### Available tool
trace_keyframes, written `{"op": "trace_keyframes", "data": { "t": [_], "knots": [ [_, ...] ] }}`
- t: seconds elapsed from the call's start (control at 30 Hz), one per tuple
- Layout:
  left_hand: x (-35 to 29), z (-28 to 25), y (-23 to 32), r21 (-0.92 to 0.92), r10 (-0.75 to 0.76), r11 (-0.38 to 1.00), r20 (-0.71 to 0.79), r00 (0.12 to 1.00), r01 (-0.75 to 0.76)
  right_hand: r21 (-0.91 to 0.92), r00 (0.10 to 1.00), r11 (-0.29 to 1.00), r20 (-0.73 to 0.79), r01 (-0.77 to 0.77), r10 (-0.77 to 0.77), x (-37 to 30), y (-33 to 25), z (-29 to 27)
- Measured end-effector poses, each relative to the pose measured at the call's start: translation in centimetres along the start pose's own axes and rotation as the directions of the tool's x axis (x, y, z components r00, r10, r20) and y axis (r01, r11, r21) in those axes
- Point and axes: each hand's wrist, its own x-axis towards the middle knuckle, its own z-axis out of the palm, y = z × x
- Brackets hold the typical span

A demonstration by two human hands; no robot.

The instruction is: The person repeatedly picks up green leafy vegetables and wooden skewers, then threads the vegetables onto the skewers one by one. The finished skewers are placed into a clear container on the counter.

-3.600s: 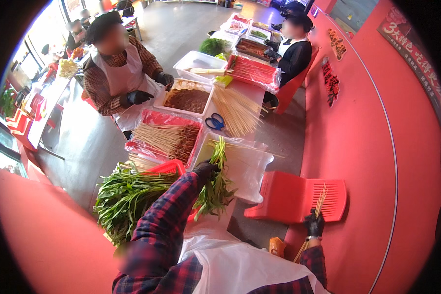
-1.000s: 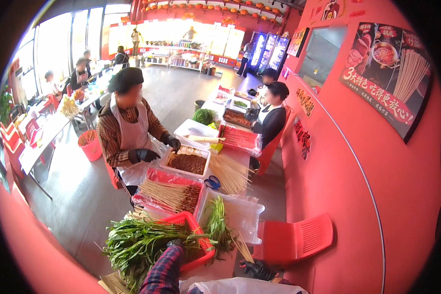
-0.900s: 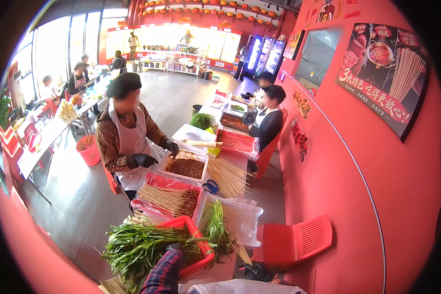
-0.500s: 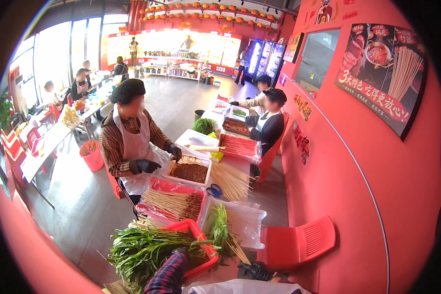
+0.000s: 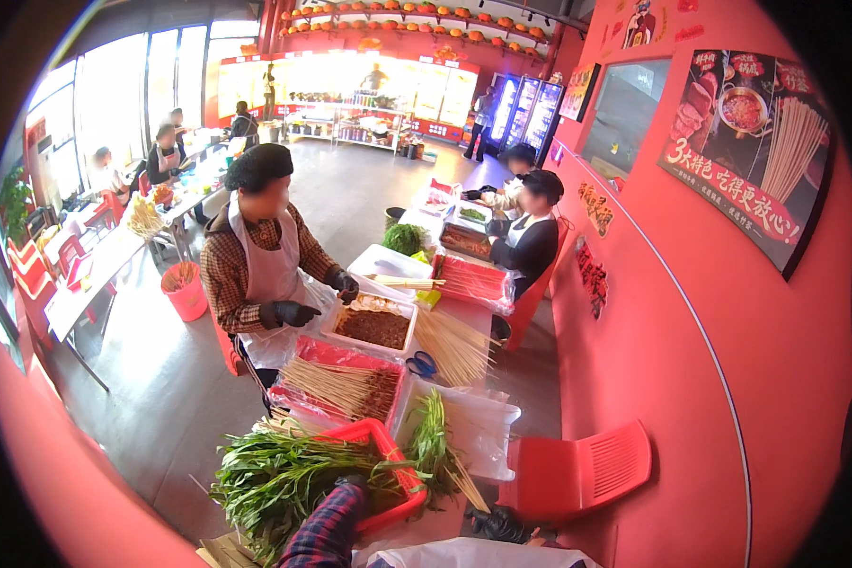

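A heap of long leafy greens fills and overhangs a red plastic basket at the near edge of the table. My left hand, in a dark glove below a plaid sleeve, reaches into the basket among the leaves, its fingers hidden. On the lower right, my right hand, black-gloved, is curled low beside the table edge; what it holds, if anything, does not show. Close above it are the bare ends of wooden skewers. Those carry a bunch of greens, lying on a plastic-lined white tray.
A red chair stands to the right by the red wall. Farther along the table are a red tray of meat skewers, blue-handled scissors, loose skewers and a tub of brown meat. Gloved co-workers sit on both sides.
The whole view has shifted slightly. My left hand stays among the greens and my right hand stays low by the skewer ends. The co-worker's gloved hands at the meat tub have moved slightly.
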Motion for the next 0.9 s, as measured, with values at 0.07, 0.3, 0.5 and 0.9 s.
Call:
{"op": "trace_keyframes", "data": {
  "t": [0.07,0.3,0.5,0.9],
  "knots": [
    [0.1,-0.2,0.1,0.008,0.005,1.000,0.000,1.000,-0.005,-0.002,1.000,1.000,0.003,-0.001,0.001,0.3,-0.1,0.0],
    [-0.1,-0.1,0.8,0.054,0.030,0.998,0.017,0.999,-0.031,-0.009,1.000,1.000,0.013,-0.015,0.015,0.6,-0.4,0.0],
    [-0.1,-0.1,1.5,0.094,0.044,0.995,0.030,0.999,-0.047,-0.013,1.000,1.000,0.017,-0.021,0.021,0.8,-0.4,-0.1],
    [-0.2,-0.2,1.2,0.156,0.052,0.986,0.035,0.998,-0.057,-0.007,1.000,1.000,0.020,-0.022,0.022,1.0,-0.8,-0.4]
  ]
}}
